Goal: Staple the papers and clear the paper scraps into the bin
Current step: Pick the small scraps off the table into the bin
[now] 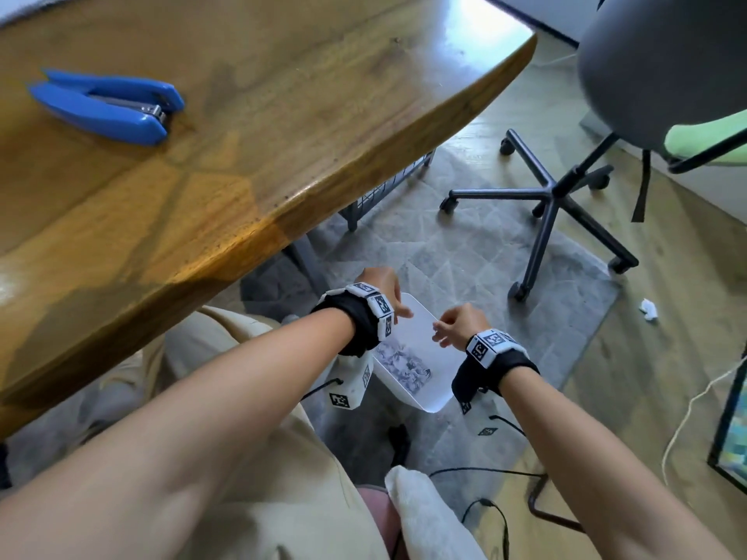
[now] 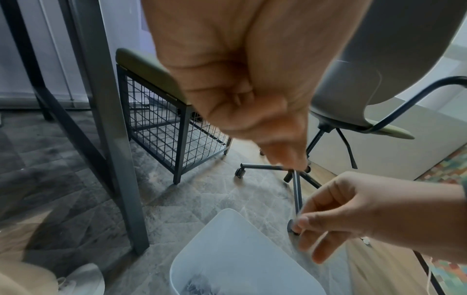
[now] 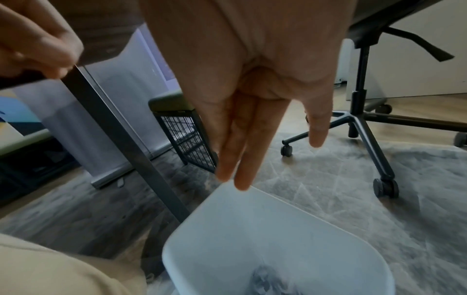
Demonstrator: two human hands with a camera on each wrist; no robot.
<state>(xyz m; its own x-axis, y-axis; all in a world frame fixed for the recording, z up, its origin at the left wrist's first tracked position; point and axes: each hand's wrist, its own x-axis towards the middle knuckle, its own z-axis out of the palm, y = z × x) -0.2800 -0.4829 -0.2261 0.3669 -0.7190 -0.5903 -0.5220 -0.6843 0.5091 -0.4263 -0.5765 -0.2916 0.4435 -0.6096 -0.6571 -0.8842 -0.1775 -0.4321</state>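
Daylight from beyond the hands glares off the wooden table (image 1: pixel 283 115); beneath it, shadow dims both wrist views. Wide-angle bending warps frame edges, and the close palms blur softly.

Glossy wood table (image 1: pixel 283 115); smooth white plastic bin (image 1: pixel 438 373); glossy blue stapler (image 1: pixel 107 105).

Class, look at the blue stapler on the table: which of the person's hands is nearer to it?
Left. The left hand is over the bin on the side towards the stapler; the right hand is over its far side.
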